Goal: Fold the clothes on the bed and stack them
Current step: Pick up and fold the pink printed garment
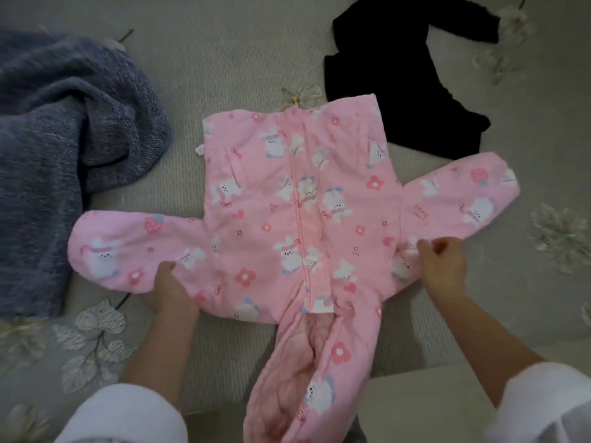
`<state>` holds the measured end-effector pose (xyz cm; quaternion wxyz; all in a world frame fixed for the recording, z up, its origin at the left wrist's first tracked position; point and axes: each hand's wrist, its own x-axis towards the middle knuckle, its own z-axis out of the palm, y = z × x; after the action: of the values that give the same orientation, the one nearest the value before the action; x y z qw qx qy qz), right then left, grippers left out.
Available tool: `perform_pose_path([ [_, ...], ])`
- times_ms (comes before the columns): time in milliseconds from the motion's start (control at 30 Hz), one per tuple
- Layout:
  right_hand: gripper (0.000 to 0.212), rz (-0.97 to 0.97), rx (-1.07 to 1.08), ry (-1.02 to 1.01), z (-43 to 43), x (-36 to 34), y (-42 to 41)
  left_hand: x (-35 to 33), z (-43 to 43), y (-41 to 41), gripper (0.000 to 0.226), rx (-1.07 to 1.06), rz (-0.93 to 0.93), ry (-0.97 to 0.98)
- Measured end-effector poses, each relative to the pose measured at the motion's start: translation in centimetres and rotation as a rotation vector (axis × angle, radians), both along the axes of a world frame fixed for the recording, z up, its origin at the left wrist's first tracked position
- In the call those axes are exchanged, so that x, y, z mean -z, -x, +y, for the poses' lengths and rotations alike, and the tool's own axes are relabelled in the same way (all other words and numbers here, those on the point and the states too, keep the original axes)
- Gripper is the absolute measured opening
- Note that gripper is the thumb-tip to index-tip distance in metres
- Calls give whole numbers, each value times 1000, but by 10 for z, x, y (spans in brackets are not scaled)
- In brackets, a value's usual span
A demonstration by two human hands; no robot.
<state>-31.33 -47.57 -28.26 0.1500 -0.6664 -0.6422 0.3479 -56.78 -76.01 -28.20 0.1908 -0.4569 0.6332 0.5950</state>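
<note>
No legible text, brand, or number is present. The pink jacket (265, 199) carries a short block of red lettering (421, 213) on the sleeve (454, 199) at the right of the view; the characters are too small and blurred to read. A white tag (199, 150) projects from the opposite side seam; no print can be made out on it.

We saw that the pink jacket (262, 219) was soft, matt, padded cloth with a printed pattern. At the left of the frame, the blue-grey knit (64, 139) looked coarse and heathered. The black garment (399, 91), upper right, was plain matt cloth. The bed cover (224, 59) was a finely ribbed weave with faintly glossy flower embroidery.
</note>
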Motion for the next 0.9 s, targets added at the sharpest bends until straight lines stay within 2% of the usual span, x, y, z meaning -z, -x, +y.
perform_pose_path([
  [67,24,56,223,33,21,6,-4,-1,0,6,25,-42,-3,55],
  [133,23,95,314,91,31,13,-7,4,0,3,36,11,6,133],
  [267,38,106,245,239,24,29,-10,16,0,-24,44,154,-18,35],
  [367,44,118,249,287,13,24,-14,18,-2,-50,52,199,122,136],
  [433,58,-103,30,72,1,16,-22,13,-6,-69,66,400,236,352],
  [467,61,-239,-182,-87,-9,12,-28,10,-8,-82,75,601,307,484],
  [533,67,-291,-690,-314,-40,4,-37,3,-13,-110,88,1162,581,684],
  [600,81,-259,-1211,-447,-70,1,-46,2,-16,-139,87,1694,924,750],
  [667,104,-331,-1680,-473,-89,1,-55,3,-20,-155,80,2082,1157,722],
  [700,107,-353,-1833,-462,-94,3,-58,3,-22,-156,76,2234,1192,707],
  [767,92,-357,-1966,-468,-96,2,-56,1,-21,-148,85,2471,1060,692],
  [833,68,-307,-1926,-474,-90,0,-47,3,-19,-132,91,2616,951,688],
  [900,43,-207,-1827,-426,-81,-2,-39,3,-13,-120,72,2634,728,469],
])
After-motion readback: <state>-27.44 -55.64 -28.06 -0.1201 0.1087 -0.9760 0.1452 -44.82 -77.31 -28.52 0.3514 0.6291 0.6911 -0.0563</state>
